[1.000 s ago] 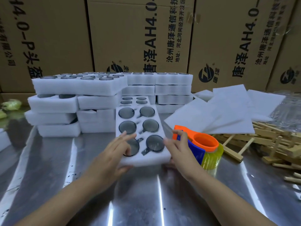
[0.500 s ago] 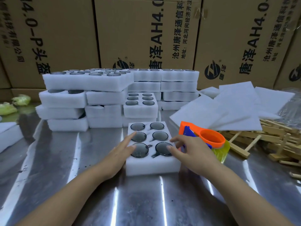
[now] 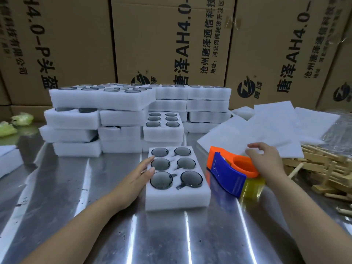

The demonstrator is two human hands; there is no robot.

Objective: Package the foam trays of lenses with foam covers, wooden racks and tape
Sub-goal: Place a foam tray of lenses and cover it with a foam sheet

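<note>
Obs.: one foam tray (image 3: 178,199) is being kept flat on the metal table (image 3: 171,235), centre of view, uncovered, with six lenses (image 3: 161,179) seated in its pockets. The left hand (image 3: 137,176) is being laid against the tray's left side, fingers straight and open, tips resting on the top face beside the middle-left lens; nothing is being gripped. The right hand (image 3: 266,161) is being reached over the tape dispenser (image 3: 228,174) to the near edge of the nearest foam cover (image 3: 238,134). Its fingers are curled there, but whether the sheet is actually being pinched cannot be told.

Step judged: a cover is being fetched for the open tray. Wooden racks (image 3: 320,166) are lying in a loose heap to the right, untouched. Stacked trays (image 3: 102,100) are standing behind, in front of cardboard boxes (image 3: 171,44).

Risks noted:
- The covers are overlapping, so two sheets may be dragged together if the pinch is too deep.
- The dispenser is sitting just beside the tray and under the right wrist, so it may be knocked into the tray as the sheet is being drawn back.
- The lenses are exposed, and a cover dragged across rather than lowered may lift one out of its pocket
</note>
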